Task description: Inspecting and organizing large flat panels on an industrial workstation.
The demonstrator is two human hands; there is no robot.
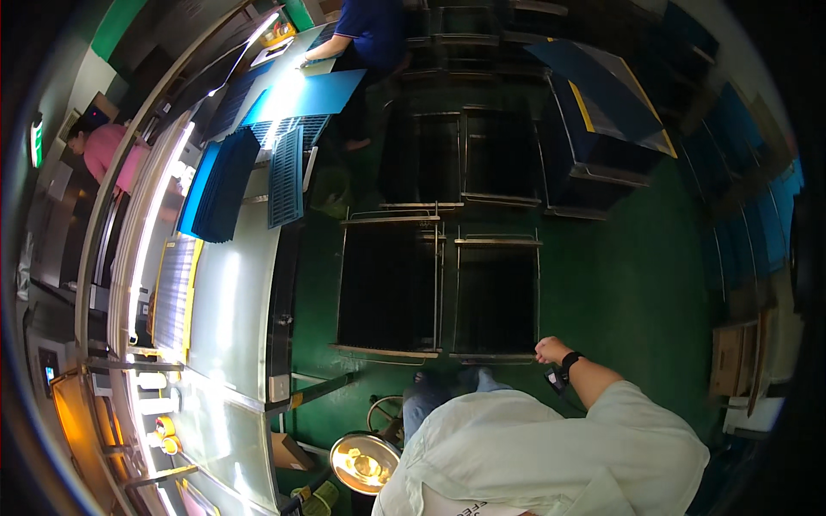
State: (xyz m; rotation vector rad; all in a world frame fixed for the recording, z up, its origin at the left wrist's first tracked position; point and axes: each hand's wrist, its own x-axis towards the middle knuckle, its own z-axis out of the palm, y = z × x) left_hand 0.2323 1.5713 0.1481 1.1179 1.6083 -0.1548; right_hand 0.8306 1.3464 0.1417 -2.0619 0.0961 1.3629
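My right hand (551, 350) is out in front of me with its fingers curled closed, close to the front corner of a dark rack cart (496, 356). Whether anything is inside the curled fingers is hidden. A black band (569, 362) circles that wrist, and a small dark device (555, 378) hangs beside it. Of my left hand nothing shows; my pale shirt (551, 439) fills the lower part of the view. A second dark rack cart (387, 353) stands just left of the first.
At left runs a long bright workbench (228, 318), holding a stack of blue panels (219, 185). A round stool (366, 463) is beside my legs. One co-worker in dark blue (370, 34) handles panels at the far bench; another in pink (112, 155) is behind it. A panel-topped stack (602, 163) stands far right.
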